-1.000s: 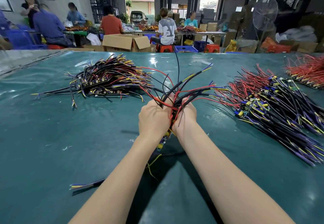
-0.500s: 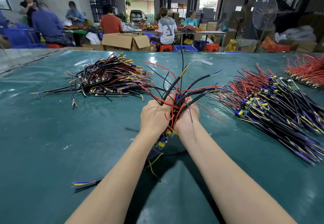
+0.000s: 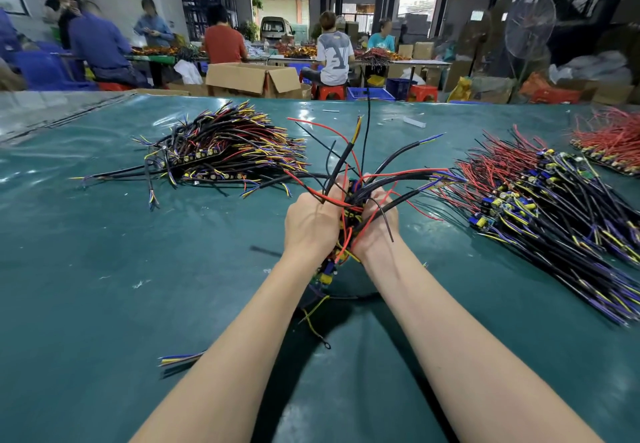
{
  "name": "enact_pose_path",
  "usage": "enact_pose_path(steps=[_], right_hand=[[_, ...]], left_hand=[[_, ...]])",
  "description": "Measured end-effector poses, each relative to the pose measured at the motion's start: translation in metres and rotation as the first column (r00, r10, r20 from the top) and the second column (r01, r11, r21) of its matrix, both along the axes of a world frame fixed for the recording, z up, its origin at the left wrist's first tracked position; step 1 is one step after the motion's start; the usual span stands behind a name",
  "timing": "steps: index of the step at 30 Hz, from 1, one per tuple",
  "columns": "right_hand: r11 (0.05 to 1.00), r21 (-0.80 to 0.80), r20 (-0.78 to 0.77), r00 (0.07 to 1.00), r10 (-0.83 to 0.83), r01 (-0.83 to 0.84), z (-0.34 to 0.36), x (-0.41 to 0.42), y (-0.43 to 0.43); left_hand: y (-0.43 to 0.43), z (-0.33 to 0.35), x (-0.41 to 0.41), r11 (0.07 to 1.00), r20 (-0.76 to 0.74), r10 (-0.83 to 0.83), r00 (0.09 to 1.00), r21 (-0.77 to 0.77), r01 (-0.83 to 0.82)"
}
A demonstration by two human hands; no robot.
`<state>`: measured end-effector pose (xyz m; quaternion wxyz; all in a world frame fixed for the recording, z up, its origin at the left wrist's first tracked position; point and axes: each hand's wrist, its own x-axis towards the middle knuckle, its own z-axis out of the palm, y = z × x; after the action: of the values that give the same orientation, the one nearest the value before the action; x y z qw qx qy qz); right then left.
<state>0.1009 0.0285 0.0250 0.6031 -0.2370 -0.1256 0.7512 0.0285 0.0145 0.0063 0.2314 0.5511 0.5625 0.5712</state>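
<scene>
A bundle (image 3: 354, 196) of black and red wires with small boards is clasped between both grips over the middle of the green bench (image 3: 104, 286). The left grip (image 3: 311, 224) is curled tight round the bundle's left side, and the right grip (image 3: 378, 231) is curled tight round its right side. The free ends are fanned out toward 12 and 2 o'clock. A pile (image 3: 225, 151) is seen at 11 o'clock and a larger heap (image 3: 540, 207) at 3 o'clock, both well apart from the grips. A loose wire (image 3: 180, 360) is seen at 7 o'clock.

Glossy plastic table cover (image 3: 104, 286)
</scene>
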Motion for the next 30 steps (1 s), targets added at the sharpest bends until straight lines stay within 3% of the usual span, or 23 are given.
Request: enact_pose_path(steps=[13, 22, 30], right_hand=[[0.997, 0.06, 0.158, 0.987, 0.038, -0.048, -0.005, 0.001, 0.0], [0.987, 0.14, 0.117, 0.991, 0.057, -0.073, -0.007, 0.003, 0.001], [0.994, 0.107, 0.032, 0.999, 0.019, -0.022, -0.013, 0.004, 0.006]], left_hand=[[-0.002, -0.002, 0.0, 0.998, 0.003, -0.05, 0.999, 0.05, 0.049], [-0.001, -0.001, -0.001, 0.993, -0.055, -0.056, 0.997, 0.098, 0.061], [0.001, 0.0, 0.0, 0.995, -0.068, -0.094, 0.993, 0.035, 0.097]])
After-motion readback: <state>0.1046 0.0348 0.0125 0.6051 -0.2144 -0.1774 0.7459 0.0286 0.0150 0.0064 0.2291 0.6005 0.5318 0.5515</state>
